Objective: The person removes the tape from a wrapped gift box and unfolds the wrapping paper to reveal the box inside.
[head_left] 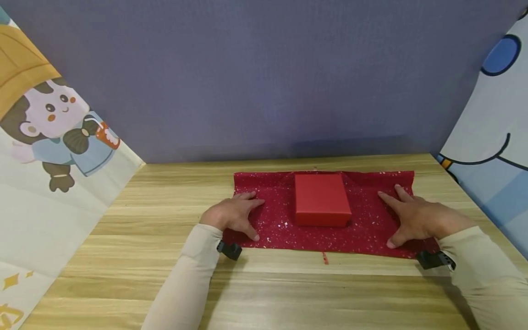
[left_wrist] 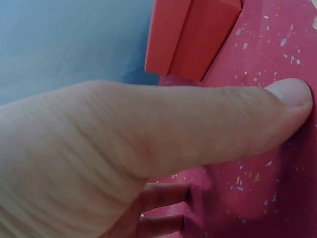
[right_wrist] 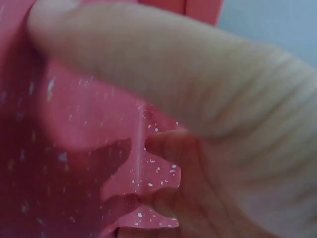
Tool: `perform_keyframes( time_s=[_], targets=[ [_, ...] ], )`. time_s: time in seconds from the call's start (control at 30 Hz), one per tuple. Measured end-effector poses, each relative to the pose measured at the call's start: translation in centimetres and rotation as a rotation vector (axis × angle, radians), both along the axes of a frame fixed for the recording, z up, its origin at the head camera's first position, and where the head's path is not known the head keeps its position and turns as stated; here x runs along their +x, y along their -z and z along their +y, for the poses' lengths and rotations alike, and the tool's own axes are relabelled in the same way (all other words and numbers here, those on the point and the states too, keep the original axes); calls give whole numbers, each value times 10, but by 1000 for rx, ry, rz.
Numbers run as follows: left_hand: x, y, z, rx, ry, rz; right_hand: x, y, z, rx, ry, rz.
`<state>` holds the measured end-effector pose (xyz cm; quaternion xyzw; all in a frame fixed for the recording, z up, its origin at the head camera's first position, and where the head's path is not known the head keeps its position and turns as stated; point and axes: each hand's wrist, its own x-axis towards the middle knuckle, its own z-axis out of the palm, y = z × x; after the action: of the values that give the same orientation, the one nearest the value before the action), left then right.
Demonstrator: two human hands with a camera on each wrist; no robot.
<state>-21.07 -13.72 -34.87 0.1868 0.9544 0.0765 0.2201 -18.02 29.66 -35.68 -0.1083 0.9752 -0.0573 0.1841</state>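
A red lidded box (head_left: pixel 321 197) sits on a sheet of dark red paper (head_left: pixel 280 233) flecked with light specks. On the left part of the sheet rests my left hand (head_left: pixel 236 214), fingers spread, its thumb touching the paper in the left wrist view. My right hand (head_left: pixel 416 217) lies on the right part, fingers also spread. The far edge of the paper stands up in a crease behind the box. In the right wrist view the thumb covers much of the paper, and only a strip of the box (right_wrist: pixel 203 9) shows at the top.
The sheet lies on a wood-grain table (head_left: pixel 272 293). A grey-blue panel (head_left: pixel 264 78) rises behind it. Cartoon-printed sheets (head_left: pixel 62 119) stand at both sides. A small red mark (head_left: pixel 325 258) is on the table before the paper.
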Motion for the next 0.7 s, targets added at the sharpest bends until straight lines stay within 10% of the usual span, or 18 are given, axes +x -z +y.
perform_keyframes(
  time_s=[0.4,0.7],
  targets=[
    [-8,5,-9,111,-14,76,-4,11,10,8,-14,33],
    [-7,6,-10,39,-47,32,-6,16,8,-114,-36,33]
  ],
)
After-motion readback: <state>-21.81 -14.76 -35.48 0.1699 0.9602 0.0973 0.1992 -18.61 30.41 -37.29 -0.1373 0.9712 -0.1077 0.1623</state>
